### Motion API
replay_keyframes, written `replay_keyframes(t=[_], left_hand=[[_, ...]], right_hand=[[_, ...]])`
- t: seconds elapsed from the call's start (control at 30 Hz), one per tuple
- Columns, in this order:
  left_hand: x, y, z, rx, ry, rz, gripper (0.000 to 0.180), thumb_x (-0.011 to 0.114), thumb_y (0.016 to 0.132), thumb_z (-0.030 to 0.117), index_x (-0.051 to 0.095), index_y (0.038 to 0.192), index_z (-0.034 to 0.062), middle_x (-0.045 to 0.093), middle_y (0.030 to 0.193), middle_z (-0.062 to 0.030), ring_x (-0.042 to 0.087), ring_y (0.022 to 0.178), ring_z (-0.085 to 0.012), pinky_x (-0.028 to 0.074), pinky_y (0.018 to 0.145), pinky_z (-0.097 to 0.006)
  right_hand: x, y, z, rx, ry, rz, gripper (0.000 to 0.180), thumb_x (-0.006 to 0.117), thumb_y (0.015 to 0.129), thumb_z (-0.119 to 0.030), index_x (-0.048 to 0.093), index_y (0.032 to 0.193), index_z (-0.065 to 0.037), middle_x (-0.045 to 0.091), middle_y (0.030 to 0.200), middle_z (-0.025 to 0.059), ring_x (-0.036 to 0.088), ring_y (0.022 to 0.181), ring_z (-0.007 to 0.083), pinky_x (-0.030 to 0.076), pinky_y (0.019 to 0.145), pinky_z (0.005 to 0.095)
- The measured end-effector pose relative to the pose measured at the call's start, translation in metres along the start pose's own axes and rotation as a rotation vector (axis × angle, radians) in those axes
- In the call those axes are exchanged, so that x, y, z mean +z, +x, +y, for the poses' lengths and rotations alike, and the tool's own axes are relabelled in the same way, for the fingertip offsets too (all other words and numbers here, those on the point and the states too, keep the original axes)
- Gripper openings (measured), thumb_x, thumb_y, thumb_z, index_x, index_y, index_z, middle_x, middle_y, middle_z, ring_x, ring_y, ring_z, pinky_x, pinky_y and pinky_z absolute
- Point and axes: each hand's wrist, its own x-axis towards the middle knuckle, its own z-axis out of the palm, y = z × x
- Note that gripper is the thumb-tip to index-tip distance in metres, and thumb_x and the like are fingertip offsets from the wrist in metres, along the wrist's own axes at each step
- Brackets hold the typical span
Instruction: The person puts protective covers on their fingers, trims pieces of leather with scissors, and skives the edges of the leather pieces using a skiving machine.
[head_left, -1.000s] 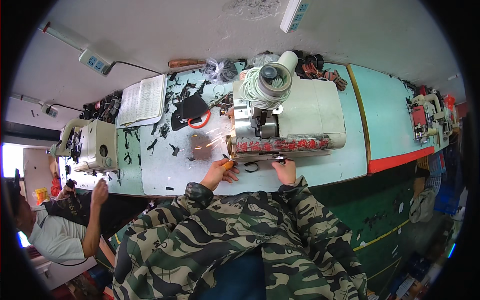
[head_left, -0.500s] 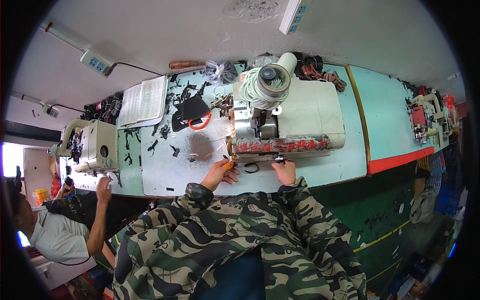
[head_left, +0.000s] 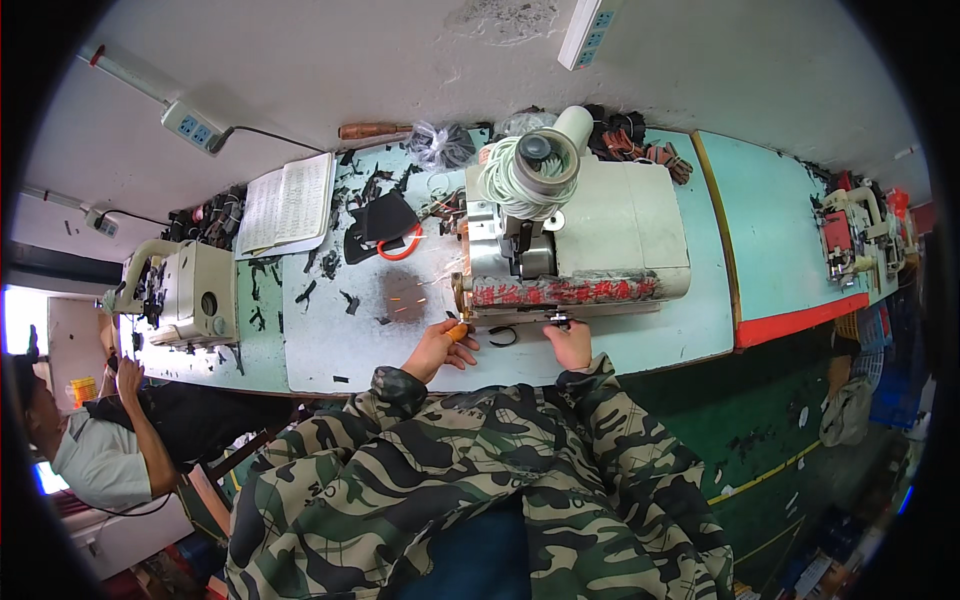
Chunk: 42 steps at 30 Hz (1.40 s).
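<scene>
At the front left corner of the cream bench machine [head_left: 622, 215], my left hand [head_left: 432, 352] is closed around a small orange handle [head_left: 458, 332]. The handle's tip meets a brass-coloured round part [head_left: 459, 291]; the exact contact is too small to tell. Thin orange sparks [head_left: 405, 299] streak over the table left of it. My right hand [head_left: 571, 345] is closed on a small metal knob [head_left: 557, 320] at the machine's front edge, its fingertips partly hidden. Between my hands lies a curved black strip [head_left: 502, 337].
Black scraps [head_left: 349, 302], red-handled scissors [head_left: 402, 245] and an open notebook [head_left: 288, 205] lie to the left. Pale cord [head_left: 530, 185] is coiled on the machine's top post. A co-worker [head_left: 100, 450] sits at another machine [head_left: 185, 292] on the far left.
Both my hands keep their places. The sparks look more orange and sit in slightly different spots. The co-worker's raised hand has moved left, away from their machine, and their body leans back left.
</scene>
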Motion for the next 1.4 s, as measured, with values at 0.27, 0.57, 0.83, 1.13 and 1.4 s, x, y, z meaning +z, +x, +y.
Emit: replay_keyframes(t=[0.27, 0.57, 0.83, 1.13, 1.4], left_hand=[[-0.001, 0.002, -0.001, 0.001, -0.001, -0.008, 0.023, 0.035, 0.094, 0.017, 0.047, 0.107, 0.0016, 0.06, 0.087, -0.0111, 0.063, 0.064, -0.0184, 0.05, 0.05, -0.024], [0.001, -0.001, 0.001, 0.001, 0.006, 0.0, 0.024, 0.035, 0.094, 0.017, 0.047, 0.107, 0.0018, 0.06, 0.087, -0.0115, 0.064, 0.064, -0.0197, 0.05, 0.049, -0.024], [0.002, -0.002, 0.002, -0.006, 0.015, -0.002, 0.024, 0.034, 0.094, 0.016, 0.046, 0.109, 0.0014, 0.06, 0.088, -0.012, 0.064, 0.065, -0.0204, 0.05, 0.049, -0.024], [0.002, -0.002, 0.001, 0.005, 0.0, 0.001, 0.025, 0.032, 0.093, 0.013, 0.045, 0.11, 0.0009, 0.06, 0.089, -0.0126, 0.064, 0.065, -0.0206, 0.05, 0.049, -0.024], [0.003, -0.002, 0.002, -0.008, -0.001, 0.007, 0.025, 0.034, 0.094, 0.016, 0.044, 0.111, 0.0012, 0.06, 0.089, -0.013, 0.064, 0.063, -0.021, 0.049, 0.048, -0.024]], right_hand=[[-0.001, 0.001, 0.001, 0.025, 0.02, -0.031, 0.031, 0.065, 0.063, -0.024, 0.062, 0.075, 0.004, 0.061, 0.064, 0.0182, 0.06, 0.062, 0.0294, 0.046, 0.061, 0.0363], [-0.002, -0.001, -0.004, 0.059, 0.047, -0.037, 0.029, 0.065, 0.064, -0.022, 0.062, 0.074, 0.005, 0.061, 0.063, 0.0168, 0.058, 0.058, 0.0259, 0.045, 0.058, 0.0349], [-0.001, 0.0, 0.001, -0.015, 0.059, -0.024, 0.029, 0.065, 0.064, -0.022, 0.062, 0.075, 0.004, 0.061, 0.065, 0.0169, 0.059, 0.059, 0.0259, 0.045, 0.06, 0.0353], [-0.001, 0.001, 0.001, 0.027, 0.032, -0.035, 0.029, 0.065, 0.063, -0.022, 0.062, 0.076, 0.004, 0.062, 0.066, 0.018, 0.06, 0.061, 0.0279, 0.045, 0.061, 0.0357], [0.0, 0.003, 0.007, 0.029, -0.001, -0.042, 0.031, 0.065, 0.064, -0.023, 0.062, 0.077, 0.004, 0.062, 0.068, 0.0197, 0.061, 0.064, 0.0313, 0.046, 0.063, 0.0371]])
